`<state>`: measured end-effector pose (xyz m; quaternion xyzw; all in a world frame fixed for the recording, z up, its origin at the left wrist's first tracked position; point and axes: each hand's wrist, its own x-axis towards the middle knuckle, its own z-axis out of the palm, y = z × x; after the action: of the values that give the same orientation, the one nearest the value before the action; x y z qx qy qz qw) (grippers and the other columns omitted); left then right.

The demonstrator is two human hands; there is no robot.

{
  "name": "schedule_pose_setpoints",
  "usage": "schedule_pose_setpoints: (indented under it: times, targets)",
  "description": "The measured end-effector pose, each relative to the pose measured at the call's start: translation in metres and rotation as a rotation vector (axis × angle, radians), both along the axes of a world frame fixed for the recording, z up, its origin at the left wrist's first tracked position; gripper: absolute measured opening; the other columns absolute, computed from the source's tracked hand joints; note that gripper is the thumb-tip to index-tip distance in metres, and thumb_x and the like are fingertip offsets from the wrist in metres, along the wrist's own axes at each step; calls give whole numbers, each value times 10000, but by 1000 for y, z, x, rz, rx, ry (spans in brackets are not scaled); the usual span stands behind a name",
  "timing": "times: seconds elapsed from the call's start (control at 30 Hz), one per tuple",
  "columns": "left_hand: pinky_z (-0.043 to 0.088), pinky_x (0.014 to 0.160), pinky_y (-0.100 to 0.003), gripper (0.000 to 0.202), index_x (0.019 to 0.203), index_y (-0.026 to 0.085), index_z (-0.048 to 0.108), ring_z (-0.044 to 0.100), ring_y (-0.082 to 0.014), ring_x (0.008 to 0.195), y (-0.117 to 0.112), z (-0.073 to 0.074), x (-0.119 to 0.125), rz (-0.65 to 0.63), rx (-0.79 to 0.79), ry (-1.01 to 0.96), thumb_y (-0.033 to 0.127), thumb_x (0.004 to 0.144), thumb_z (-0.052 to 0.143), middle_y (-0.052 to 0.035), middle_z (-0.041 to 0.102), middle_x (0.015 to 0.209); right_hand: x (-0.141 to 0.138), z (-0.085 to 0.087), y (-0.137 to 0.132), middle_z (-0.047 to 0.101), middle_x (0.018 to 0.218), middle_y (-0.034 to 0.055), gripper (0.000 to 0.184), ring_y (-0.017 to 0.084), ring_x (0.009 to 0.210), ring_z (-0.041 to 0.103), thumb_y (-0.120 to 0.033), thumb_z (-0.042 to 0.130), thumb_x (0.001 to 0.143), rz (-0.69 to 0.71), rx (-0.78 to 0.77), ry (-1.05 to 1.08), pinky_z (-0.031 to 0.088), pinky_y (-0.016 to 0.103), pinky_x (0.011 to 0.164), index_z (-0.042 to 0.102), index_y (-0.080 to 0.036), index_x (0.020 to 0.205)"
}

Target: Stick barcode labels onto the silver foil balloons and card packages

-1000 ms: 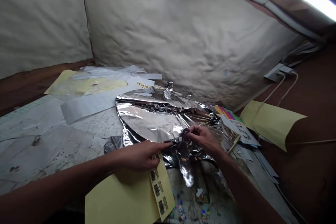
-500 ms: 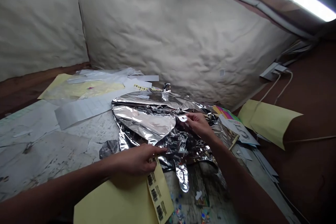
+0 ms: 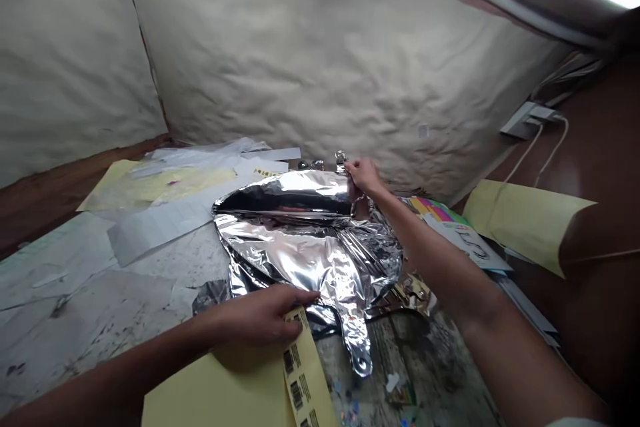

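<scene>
Listing, as we smooth it out: one crumpled silver foil balloon [image 3: 300,250], flat on the stained white surface [image 3: 100,300]; right hand [image 3: 365,177], fingers pinching its top edge; left hand [image 3: 255,317], fingers open above a yellow barcode label sheet [image 3: 305,377]; remaining creases call for flattening

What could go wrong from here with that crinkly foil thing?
The foil balloon looks thin and is creased, so the right hand at its top edge might tear it if it pulls hard. The left hand lies over a yellow sheet and barcode labels, which could slide out of place if nudged. Moving the balloon's narrow tail might also scatter the loose sequins near it.
</scene>
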<state>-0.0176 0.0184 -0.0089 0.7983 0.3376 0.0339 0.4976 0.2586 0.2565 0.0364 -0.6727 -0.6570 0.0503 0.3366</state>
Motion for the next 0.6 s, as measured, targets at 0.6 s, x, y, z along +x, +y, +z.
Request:
schedule_pose_setpoints:
  times: [0.6]
  targets:
    - [404, 608, -216, 645, 1427, 319, 441, 532, -145, 686, 6, 6, -4, 34, -160, -110, 248, 807, 605, 9, 623, 818, -22, -41, 24, 641, 1231, 141, 650, 236, 1000, 637, -224, 717, 776, 217, -114, -258, 495, 301, 842, 468, -127, 1369]
